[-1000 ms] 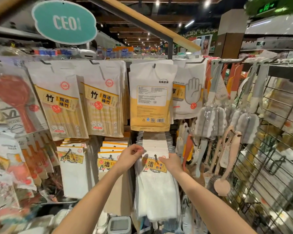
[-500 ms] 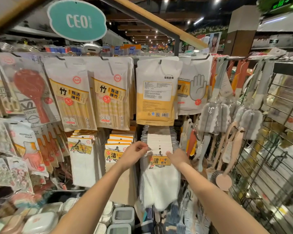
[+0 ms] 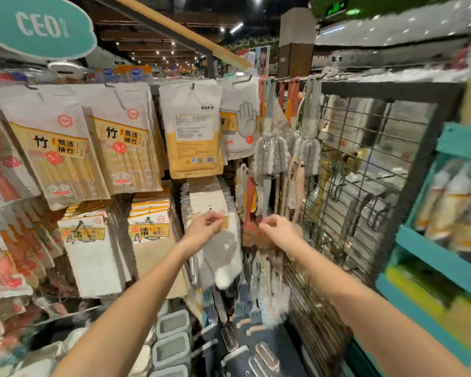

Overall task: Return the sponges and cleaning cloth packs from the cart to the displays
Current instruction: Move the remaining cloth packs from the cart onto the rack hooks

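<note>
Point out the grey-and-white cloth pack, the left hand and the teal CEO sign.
grey-and-white cloth pack [image 3: 223,255]: head view, grey middle of the cloth.
left hand [image 3: 203,227]: head view, back of the hand.
teal CEO sign [image 3: 38,25]: head view, on the lettering.
</note>
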The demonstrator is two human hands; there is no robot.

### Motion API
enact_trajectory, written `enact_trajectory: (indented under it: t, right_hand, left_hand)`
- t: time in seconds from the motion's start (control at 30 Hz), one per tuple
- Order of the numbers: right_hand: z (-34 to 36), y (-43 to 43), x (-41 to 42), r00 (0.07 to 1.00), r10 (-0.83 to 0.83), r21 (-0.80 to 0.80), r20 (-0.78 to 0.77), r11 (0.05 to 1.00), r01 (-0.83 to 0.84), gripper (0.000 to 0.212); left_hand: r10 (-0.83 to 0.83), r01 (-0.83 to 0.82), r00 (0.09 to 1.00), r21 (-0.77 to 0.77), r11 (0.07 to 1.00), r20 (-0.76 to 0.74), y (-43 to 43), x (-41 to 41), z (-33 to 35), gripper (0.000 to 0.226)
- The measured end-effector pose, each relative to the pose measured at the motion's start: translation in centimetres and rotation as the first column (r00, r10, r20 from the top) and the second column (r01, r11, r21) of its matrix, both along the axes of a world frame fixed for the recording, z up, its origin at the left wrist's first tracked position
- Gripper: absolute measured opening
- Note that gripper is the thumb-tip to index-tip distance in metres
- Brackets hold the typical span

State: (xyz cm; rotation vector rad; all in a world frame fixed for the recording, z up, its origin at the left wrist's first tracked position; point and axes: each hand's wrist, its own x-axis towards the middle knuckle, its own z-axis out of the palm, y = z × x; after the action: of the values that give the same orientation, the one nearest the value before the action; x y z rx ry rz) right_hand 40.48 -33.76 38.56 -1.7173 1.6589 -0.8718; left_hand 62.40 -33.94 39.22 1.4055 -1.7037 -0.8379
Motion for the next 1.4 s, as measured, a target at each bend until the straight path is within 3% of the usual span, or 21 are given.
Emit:
enact_trajectory:
  t: [0.23,0.37,0.43,0.53,0.67,0.77,0.87,0.97,1.17,1.3,1.4]
  right_hand:
    - [-3.6,15.1,-8.1,0.956,-0.276,0.076,0.098,0.96,0.27,0.031]
    - [-7.3,25.6,-14.6,0.907,-0.42,0.172,0.039,0.897,0.408,0.031]
    - [-8.4,30.8,-18.3,0.861,-0.508,0.212,0.034,0.845,0.491,0.03]
    - [-9.6,39.1,-24.0,0.748,-0.663,0.236,0.041,0.734,0.637,0.022]
    - [-12.5,48.3,-31.9,0.591,-0.806,0.289,0.018,0.57,0.769,0.022]
    - [-15.3,53.6,-36.6,0.501,-0.866,0.349,0.008,0.472,0.81,0.005]
    - [-19.0,59.2,-42.6,0.425,-0.905,0.407,-0.026,0.379,0.831,0.029]
    - [-22.1,63.4,-47.0,0.406,-0.912,0.497,-0.061,0.325,0.805,0.03]
    - [-28.4,67.1,-52.2,0.385,-0.922,0.58,-0.037,0.294,0.76,0.033]
    - [-33.0,68.2,-52.5,0.373,-0.927,0.66,-0.046,0.252,0.707,0.034]
    - [-35.7,68.3,-52.1,0.363,-0.932,0.725,0.009,0.256,0.639,0.018]
  left_hand:
    - [-0.311,0.309,0.95,0.043,0.95,0.034,6.7,-9.5,-4.6,0.012]
    - [-0.513,0.505,0.858,0.14,0.852,0.025,13.1,-18.3,-7.7,0.011]
    - [-0.606,0.595,0.795,0.167,0.786,0.025,17.0,-23.0,-8.3,0.009]
    - [-0.776,0.757,0.629,0.194,0.625,0.048,23.1,-30.9,-9.6,0.008]
    - [-0.889,0.861,0.457,0.245,0.446,0.014,30.3,-40.9,-13.0,0.006]
    - [-0.926,0.874,0.377,0.331,0.355,-0.002,34.6,-47.0,-15.9,0.01]
    - [-0.945,0.857,0.327,0.423,0.294,-0.005,39.4,-54.4,-20.0,0.01]
    - [-0.941,0.808,0.338,0.511,0.293,0.005,42.9,-60.1,-24.1,0.014]
    - [-0.915,0.71,0.403,0.625,0.325,0.017,47.7,-65.5,-30.1,0.017]
    - [-0.939,0.652,0.333,0.699,0.292,0.082,48.5,-66.2,-35.3,0.018]
    - [-0.947,0.6,0.297,0.748,0.283,0.12,47.8,-66.5,-39.2,0.017]
